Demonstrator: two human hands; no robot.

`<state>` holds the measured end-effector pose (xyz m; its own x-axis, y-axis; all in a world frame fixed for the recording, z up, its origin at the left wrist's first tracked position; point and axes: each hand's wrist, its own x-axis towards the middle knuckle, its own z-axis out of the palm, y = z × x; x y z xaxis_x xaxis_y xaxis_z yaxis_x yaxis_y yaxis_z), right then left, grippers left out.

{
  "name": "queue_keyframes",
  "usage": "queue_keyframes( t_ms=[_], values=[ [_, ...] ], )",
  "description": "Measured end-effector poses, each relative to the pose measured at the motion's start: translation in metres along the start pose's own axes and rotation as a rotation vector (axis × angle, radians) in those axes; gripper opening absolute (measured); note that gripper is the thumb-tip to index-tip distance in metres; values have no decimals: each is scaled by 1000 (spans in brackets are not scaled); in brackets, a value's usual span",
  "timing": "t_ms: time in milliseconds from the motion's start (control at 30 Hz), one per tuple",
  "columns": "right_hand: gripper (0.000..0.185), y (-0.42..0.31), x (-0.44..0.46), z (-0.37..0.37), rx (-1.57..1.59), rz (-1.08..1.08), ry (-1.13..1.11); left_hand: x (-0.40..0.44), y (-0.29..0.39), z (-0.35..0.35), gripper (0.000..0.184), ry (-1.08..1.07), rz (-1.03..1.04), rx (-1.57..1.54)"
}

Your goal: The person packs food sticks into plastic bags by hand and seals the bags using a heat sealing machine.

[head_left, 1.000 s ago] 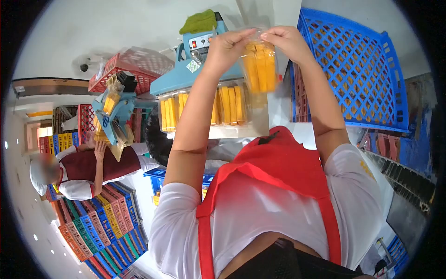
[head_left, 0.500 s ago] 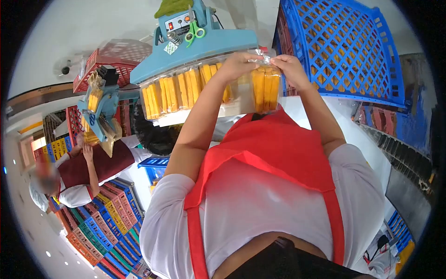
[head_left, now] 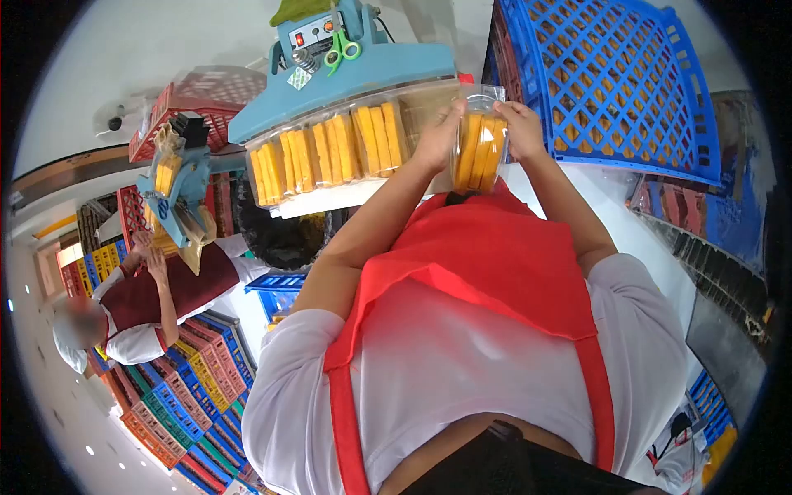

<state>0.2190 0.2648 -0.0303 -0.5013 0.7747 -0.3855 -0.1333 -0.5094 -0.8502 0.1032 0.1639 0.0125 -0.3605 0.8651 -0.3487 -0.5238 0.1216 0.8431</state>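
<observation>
My left hand (head_left: 442, 136) and my right hand (head_left: 520, 130) hold a clear plastic bag of yellow sticks (head_left: 478, 153) between them, one at each side near its top. The bag hangs upright just right of a teal sealing machine (head_left: 346, 73). Along the machine's front edge stand several similar filled bags (head_left: 332, 149) in a row, their tops under the long bar. Green-handled scissors (head_left: 341, 53) lie on the machine beside its switches.
A large blue crate (head_left: 619, 82) of packed goods stands at the right. A co-worker (head_left: 177, 285) is at another teal machine (head_left: 177, 190) on the left, near a red crate (head_left: 202, 107) and stacked coloured crates (head_left: 177, 396). A green cloth (head_left: 305, 8) tops the machine.
The view has shifted, so the machine sits higher and further left. The held bag is lower, and its top, bunched half a second ago, is now spread flat between my hands.
</observation>
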Motion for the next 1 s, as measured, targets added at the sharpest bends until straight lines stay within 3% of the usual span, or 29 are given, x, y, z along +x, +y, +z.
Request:
queue_keyframes(
  t_ms=[100, 200, 300, 433, 500, 533, 600, 733, 833, 933, 1000],
  values=[
    [15, 7, 3, 0, 41, 35, 27, 10, -27, -7, 33, 39, 117, 191],
    [14, 8, 4, 4, 10, 60, 43, 8, -31, -7, 33, 126, 91, 211],
    [15, 9, 4, 5, -9, 88, 28, 9, -34, -11, 32, 136, 15, -60],
    [17, 2, 2, 1, -116, 84, -115, 5, -5, -15, 34, 193, -30, 50],
    [18, -5, -4, 6, -149, 50, -143, 14, -2, -20, 32, 172, 248, 264],
    [18, -9, -7, 9, -177, 11, -166, 14, 2, -21, 32, 175, 249, 263],
    [17, -15, -11, 12, -277, -32, -160, 14, 14, -23, 27, 175, 55, 401],
    [17, -37, -12, 16, -407, -13, -223, 16, 30, -33, 24, 39, -38, 523],
    [29, -48, -7, 19, -196, 3, -286, 14, 39, -28, 28, 6, -101, 352],
    [38, -57, -13, 30, -97, 43, -265, 11, 50, -20, 26, -44, -82, 331],
    [42, -51, -11, 29, -114, 33, -278, 9, 54, -14, 23, -111, -98, 151]
  ],
)
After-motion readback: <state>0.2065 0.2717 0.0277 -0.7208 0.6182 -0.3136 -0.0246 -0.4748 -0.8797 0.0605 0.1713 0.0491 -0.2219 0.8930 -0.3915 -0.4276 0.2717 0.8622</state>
